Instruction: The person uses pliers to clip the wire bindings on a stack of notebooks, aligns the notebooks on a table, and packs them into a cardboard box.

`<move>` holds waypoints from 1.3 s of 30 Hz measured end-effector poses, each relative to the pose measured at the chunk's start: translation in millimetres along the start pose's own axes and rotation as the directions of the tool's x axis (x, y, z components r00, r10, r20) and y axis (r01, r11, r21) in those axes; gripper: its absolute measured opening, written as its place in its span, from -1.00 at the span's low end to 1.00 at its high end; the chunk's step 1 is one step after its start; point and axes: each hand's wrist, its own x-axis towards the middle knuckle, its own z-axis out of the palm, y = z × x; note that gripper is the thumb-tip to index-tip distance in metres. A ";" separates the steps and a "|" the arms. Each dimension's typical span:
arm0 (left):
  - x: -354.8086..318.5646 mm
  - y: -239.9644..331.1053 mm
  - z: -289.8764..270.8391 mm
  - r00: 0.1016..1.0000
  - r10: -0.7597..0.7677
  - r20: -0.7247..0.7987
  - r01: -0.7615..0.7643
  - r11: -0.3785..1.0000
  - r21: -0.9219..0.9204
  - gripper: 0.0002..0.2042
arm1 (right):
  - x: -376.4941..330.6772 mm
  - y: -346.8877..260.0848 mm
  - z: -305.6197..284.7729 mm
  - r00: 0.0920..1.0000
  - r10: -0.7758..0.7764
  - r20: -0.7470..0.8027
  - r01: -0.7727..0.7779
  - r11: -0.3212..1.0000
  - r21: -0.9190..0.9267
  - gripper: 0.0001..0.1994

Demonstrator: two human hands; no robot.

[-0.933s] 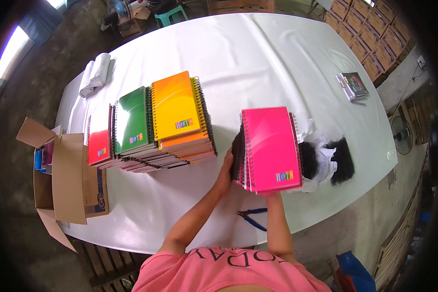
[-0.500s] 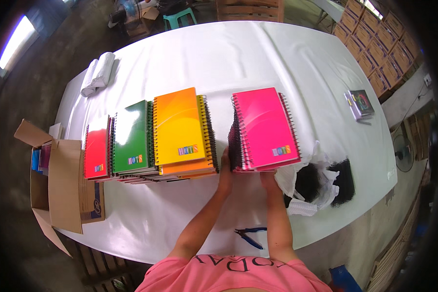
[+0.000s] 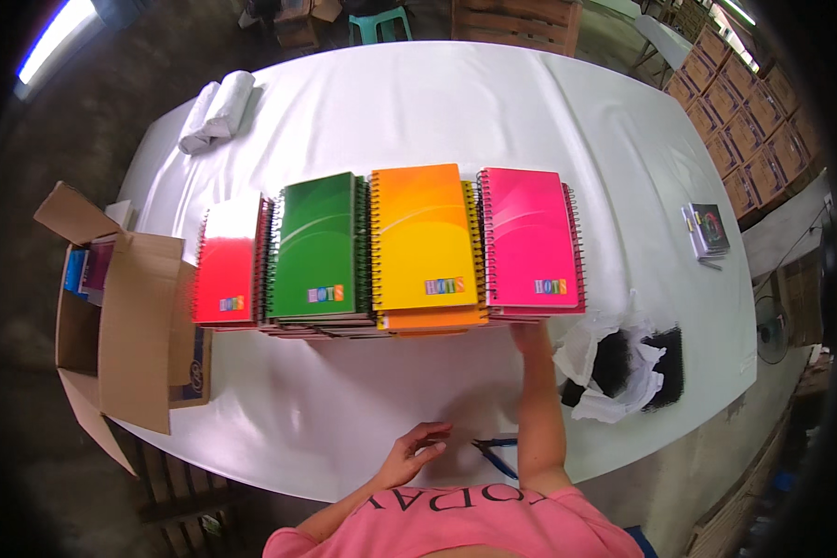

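Note:
Four stacks of spiral notebooks stand side by side on the white table [image 3: 456,112]: a red stack [image 3: 228,265], a green stack [image 3: 316,246], an orange stack [image 3: 426,240] and a pink stack [image 3: 530,237]. My right hand [image 3: 528,335] reaches under the near edge of the pink stack and touches it; its fingers are partly hidden. My left hand [image 3: 417,451] hovers low over the table's front edge, fingers loosely curled, holding nothing. A blue-handled tool [image 3: 495,456] lies between my arms.
An open cardboard box [image 3: 135,325] with books inside stands at the table's left. Crumpled white wrap with black items [image 3: 623,367] lies right of my arm. A small notebook pile [image 3: 707,231] sits far right, rolled white cloth [image 3: 219,107] at the back left.
The pink stack, carried in both hands before, now rests against the orange stack. My left hand has let go and pulled back to the table's front edge.

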 end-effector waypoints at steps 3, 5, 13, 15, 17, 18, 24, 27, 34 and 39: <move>-18.0 9.7 -14.9 0.995 -0.009 -0.102 0.012 1.000 0.028 -0.63 | 30.5 -55.3 -42.0 0.932 0.356 0.076 -0.286 0.589 0.756 -0.42; -34.1 12.7 -23.5 0.989 0.059 -0.134 -0.048 0.996 0.079 -0.62 | 52.9 -113.7 -101.6 0.833 0.478 0.278 -0.173 -0.251 0.952 -0.32; -93.3 -6.6 -35.4 0.925 0.054 -0.375 -0.131 0.974 -0.183 -0.57 | 80.8 -129.4 -136.3 0.998 -0.010 -0.062 0.057 -0.263 0.963 -0.27; -102.8 -11.2 -33.1 0.905 0.016 -0.426 -0.133 0.960 -0.247 -0.57 | 90.4 -114.3 -125.2 0.938 -0.338 -0.081 -0.030 -0.312 0.950 -0.27; -109.9 -16.6 -24.9 0.888 0.008 -0.460 -0.156 0.946 -0.283 -0.56 | 99.4 -62.9 -101.6 0.903 -0.430 0.014 -0.079 -0.132 0.988 -0.27; -113.9 -18.5 -20.2 0.883 0.018 -0.468 -0.169 0.945 -0.281 -0.56 | 94.6 -62.8 -95.1 0.998 -0.061 0.026 -0.018 0.128 0.992 -0.26; -150.8 -25.7 -28.7 0.912 0.127 -0.389 -0.242 0.934 -0.262 -0.57 | 38.0 -201.8 -191.2 0.900 0.271 -0.341 0.343 0.044 0.938 -0.26; -175.4 -3.7 -45.1 0.927 0.198 -0.318 -0.289 0.919 -0.270 -0.57 | -12.9 -240.9 -221.4 0.674 0.200 -0.711 0.535 0.532 0.657 -0.36; -277.2 4.8 -138.4 0.815 0.526 -0.242 -0.568 0.807 -0.161 -0.55 | -111.6 -363.2 -153.8 0.743 -0.207 -0.637 0.584 0.666 0.464 -0.58; -352.2 33.1 -231.3 0.639 0.726 -0.255 -0.768 0.623 -0.149 -0.46 | -173.0 -481.9 -69.2 0.882 -0.419 -0.215 0.470 0.769 0.432 -0.54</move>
